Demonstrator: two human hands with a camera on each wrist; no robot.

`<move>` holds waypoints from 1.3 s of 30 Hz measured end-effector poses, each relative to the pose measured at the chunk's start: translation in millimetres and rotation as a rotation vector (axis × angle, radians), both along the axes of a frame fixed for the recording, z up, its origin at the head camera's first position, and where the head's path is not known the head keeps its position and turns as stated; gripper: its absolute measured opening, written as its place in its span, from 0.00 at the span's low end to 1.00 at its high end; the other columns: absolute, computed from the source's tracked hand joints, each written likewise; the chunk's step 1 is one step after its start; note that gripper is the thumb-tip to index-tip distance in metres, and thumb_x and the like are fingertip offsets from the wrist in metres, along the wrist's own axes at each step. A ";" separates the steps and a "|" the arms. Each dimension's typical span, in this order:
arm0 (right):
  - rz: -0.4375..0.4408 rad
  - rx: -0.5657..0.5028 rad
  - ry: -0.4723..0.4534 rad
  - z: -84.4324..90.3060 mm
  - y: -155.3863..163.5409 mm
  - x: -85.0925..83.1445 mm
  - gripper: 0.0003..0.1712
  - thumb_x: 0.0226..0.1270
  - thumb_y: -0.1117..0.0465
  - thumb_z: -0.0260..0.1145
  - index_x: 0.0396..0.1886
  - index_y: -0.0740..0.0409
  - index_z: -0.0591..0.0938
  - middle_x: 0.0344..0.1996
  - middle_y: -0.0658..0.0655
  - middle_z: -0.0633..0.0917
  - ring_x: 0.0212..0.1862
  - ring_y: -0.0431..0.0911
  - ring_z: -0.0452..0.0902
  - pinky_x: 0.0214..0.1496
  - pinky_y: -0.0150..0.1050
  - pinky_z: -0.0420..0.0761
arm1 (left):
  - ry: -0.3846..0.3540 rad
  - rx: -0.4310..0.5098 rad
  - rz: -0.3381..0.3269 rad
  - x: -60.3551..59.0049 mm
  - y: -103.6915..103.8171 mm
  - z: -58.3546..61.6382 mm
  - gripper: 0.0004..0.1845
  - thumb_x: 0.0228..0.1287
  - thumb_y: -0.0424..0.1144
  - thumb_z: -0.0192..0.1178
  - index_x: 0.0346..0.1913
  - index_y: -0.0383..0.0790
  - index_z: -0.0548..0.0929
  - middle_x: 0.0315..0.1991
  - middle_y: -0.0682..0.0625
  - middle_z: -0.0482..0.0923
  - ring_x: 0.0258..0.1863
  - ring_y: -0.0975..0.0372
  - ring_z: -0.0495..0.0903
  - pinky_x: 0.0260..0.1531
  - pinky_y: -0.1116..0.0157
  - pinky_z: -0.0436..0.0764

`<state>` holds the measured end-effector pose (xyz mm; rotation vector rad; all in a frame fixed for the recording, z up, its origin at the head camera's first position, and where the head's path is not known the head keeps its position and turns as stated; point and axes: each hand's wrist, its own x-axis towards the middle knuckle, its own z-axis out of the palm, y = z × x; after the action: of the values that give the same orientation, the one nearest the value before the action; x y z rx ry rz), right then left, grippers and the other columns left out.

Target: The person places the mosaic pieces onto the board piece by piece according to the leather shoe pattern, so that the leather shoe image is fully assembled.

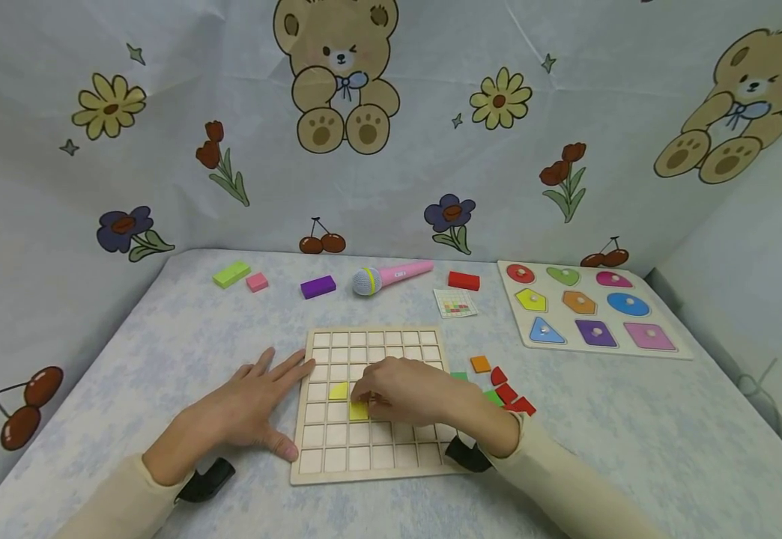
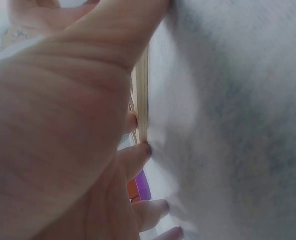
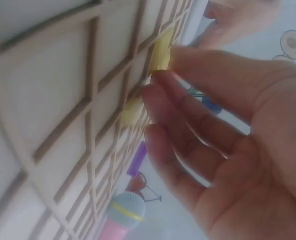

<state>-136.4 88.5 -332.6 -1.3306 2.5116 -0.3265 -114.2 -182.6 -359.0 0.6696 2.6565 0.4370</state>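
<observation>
A wooden grid board [image 1: 391, 449] lies flat on the table in front of me. Two yellow tiles sit in its cells, one [image 1: 338, 390] left of my fingers and one [image 1: 359, 410] under them. My right hand [image 1: 364, 398] is curled over the board. Its fingertips [image 3: 152, 90] pinch the nearer yellow tile [image 3: 161, 50] at its edge, beside the other yellow tile [image 3: 132, 111]. My left hand [image 1: 266, 400] lies flat on the table with straight fingers. Those fingers [image 2: 138, 152] touch the board's left edge [image 2: 143, 95].
Loose orange [image 1: 480, 364], red [image 1: 508, 393] and green [image 1: 458, 376] tiles lie right of the board. At the back are a pink microphone [image 1: 391, 277], green [image 1: 231, 274], pink [image 1: 257, 281], purple [image 1: 317, 287] and red [image 1: 464, 281] blocks, and a pattern card [image 1: 455, 302]. A shape puzzle [image 1: 661, 352] lies at the right. Printed fabric walls close in the table.
</observation>
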 end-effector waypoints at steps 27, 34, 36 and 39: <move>-0.336 -0.068 -0.134 5.8 116.8 -36.1 0.04 0.66 0.60 0.71 0.39 0.49 0.83 0.39 0.43 0.84 0.48 0.46 0.79 0.53 0.46 0.83 | -0.035 0.027 0.003 -1.1 1.2 -3.7 0.69 0.33 0.71 0.73 0.80 0.47 0.53 0.82 0.45 0.45 0.77 0.31 0.39 0.67 0.28 0.49; -0.428 0.002 -0.174 5.3 139.9 -51.2 0.13 0.61 0.59 0.75 0.43 0.49 0.82 0.47 0.50 0.83 0.54 0.51 0.75 0.56 0.49 0.81 | -0.038 0.006 0.016 -1.0 1.6 -2.4 0.69 0.33 0.71 0.73 0.80 0.49 0.53 0.82 0.45 0.44 0.77 0.31 0.39 0.68 0.29 0.49; -0.440 0.005 -0.197 3.5 144.9 -54.8 0.13 0.60 0.60 0.75 0.43 0.50 0.83 0.46 0.51 0.82 0.53 0.51 0.75 0.56 0.49 0.80 | -0.042 0.003 0.020 -1.2 1.3 -1.9 0.69 0.33 0.71 0.73 0.80 0.49 0.53 0.82 0.45 0.44 0.77 0.31 0.39 0.67 0.28 0.48; -0.448 0.005 -0.234 0.8 150.5 -58.1 0.12 0.60 0.62 0.74 0.42 0.50 0.82 0.42 0.52 0.82 0.50 0.50 0.74 0.53 0.46 0.80 | -0.041 0.006 0.018 -1.6 0.4 -1.6 0.69 0.33 0.72 0.73 0.80 0.49 0.53 0.82 0.45 0.44 0.77 0.31 0.38 0.67 0.28 0.48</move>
<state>-194.4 239.0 -331.7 -0.6663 2.5762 -0.5319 -115.8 -182.2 -360.6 0.6315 2.6252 0.4591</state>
